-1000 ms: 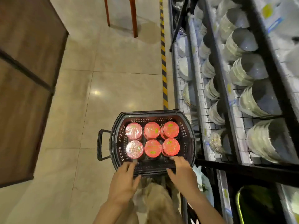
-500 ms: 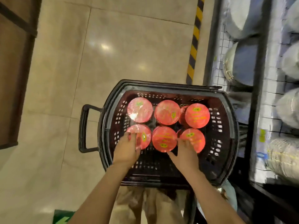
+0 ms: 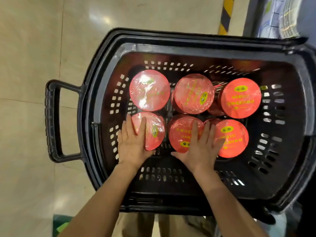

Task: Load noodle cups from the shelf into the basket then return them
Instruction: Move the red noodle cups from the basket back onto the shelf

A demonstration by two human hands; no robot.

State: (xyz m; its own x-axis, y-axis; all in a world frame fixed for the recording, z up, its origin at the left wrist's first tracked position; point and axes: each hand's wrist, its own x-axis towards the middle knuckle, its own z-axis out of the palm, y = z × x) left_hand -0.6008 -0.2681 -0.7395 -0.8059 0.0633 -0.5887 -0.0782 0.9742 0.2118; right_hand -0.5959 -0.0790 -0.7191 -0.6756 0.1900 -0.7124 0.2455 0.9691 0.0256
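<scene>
Presently six red-lidded noodle cups [image 3: 194,94] stand in two rows inside the black basket [image 3: 106,53]; their yellow lid print includes an oval label reading "香", the rest illegible. Left hand [image 3: 134,144] lies flat, fingers straight, on the near-left cup [image 3: 153,129]; right hand [image 3: 201,147], fingers likewise extended, rests across the near-middle cup [image 3: 181,134] and near-right cup [image 3: 234,137].

One head-worn, wide-angle view looks almost straight down from close above the basket [image 3: 109,53], which fills most of the frame. Both forearms enter from the bottom edge; floor [image 3: 34,48] lies left, a shelf [image 3: 287,17] at the top right corner.
</scene>
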